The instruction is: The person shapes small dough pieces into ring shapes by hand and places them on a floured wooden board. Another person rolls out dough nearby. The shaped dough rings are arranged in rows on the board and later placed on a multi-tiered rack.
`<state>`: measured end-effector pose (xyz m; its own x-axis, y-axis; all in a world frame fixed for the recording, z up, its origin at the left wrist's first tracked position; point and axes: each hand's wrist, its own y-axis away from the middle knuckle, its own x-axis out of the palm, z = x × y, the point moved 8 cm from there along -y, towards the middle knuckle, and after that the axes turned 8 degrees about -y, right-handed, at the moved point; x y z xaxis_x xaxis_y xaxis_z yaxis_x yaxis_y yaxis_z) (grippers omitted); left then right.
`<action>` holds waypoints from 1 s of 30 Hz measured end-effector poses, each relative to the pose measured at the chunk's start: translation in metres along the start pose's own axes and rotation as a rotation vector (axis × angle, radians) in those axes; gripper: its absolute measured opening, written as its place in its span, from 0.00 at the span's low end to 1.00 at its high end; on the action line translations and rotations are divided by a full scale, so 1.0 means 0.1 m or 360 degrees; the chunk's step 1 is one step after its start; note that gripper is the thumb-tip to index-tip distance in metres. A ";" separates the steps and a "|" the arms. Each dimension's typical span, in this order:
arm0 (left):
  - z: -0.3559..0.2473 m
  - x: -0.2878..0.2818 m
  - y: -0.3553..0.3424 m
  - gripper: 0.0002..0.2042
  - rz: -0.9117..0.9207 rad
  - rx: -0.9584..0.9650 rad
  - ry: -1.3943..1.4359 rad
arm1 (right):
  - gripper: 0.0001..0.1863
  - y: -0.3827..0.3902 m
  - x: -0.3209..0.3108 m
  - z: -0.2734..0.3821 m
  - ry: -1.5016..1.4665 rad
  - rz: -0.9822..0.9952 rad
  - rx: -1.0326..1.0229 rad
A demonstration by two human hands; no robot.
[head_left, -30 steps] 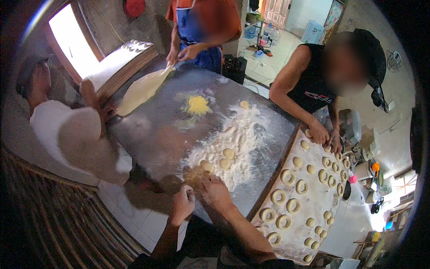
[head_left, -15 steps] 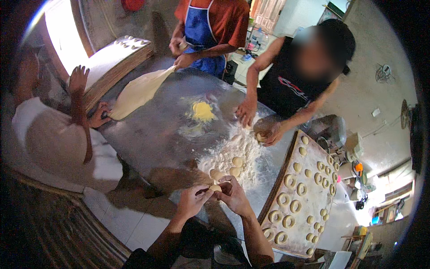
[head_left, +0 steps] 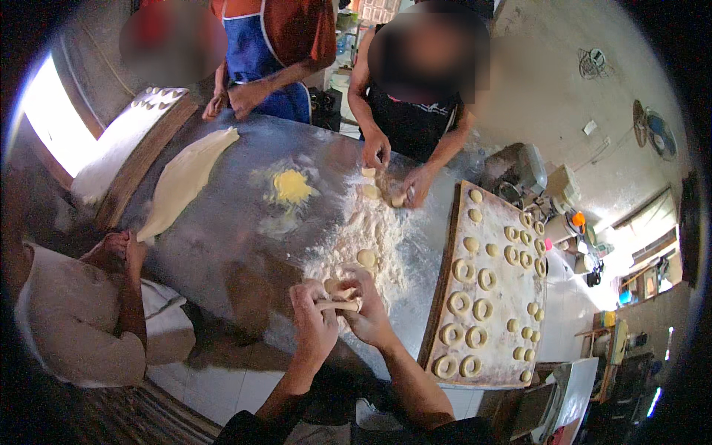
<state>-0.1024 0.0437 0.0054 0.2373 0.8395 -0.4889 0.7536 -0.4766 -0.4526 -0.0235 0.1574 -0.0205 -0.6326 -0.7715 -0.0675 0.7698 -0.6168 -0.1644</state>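
Note:
Between both my hands, just above the floured near part of the metal table, is a pale dough piece (head_left: 339, 305) that looks pulled into a band or ring. My left hand (head_left: 314, 315) has its fingers curled round the left end. Curled over the other end is my right hand (head_left: 366, 311). The fingers partly hide the dough, so its full shape is unclear. A round dough ball (head_left: 366, 257) lies in the flour (head_left: 363, 230) just beyond my hands. More dough shows right behind my fingers, partly covered.
On the right, a floured board (head_left: 445, 297) carries several dough rings and balls. A long dough sheet (head_left: 185, 174) lies on the table (head_left: 245, 200) at left, held by a co-worker. A yellow heap (head_left: 292, 187) sits mid-table. Across, another co-worker's hands (head_left: 419, 185) handle dough.
The dough in my hands has gone from a small round to a stretched band. The far end of the sheet now lies on the table, released by the aproned co-worker. The view has shifted.

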 end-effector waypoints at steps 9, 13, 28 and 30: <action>-0.09 0.25 0.10 0.18 0.0114 0.0000 0.1206 | 0.27 0.22 -0.29 -0.05 -0.0584 -0.0186 0.0395; 0.11 0.61 0.28 0.16 0.0318 -0.0662 0.0876 | 0.33 0.35 -0.32 0.09 -0.0782 -0.0036 0.0442; -1.14 1.33 0.64 0.15 0.0880 -0.0085 0.0385 | 0.26 1.09 -1.48 0.28 -0.1514 -0.0781 0.0047; -1.33 1.46 0.75 0.14 0.1024 -0.0091 0.0319 | 0.21 1.26 -1.65 0.37 -0.0517 -0.0691 0.0138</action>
<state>0.0706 0.1655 -0.0011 0.7546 0.4278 -0.4976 0.4541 -0.8878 -0.0747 0.1810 0.2017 0.0063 -0.8456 -0.4430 0.2979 0.4565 -0.8893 -0.0268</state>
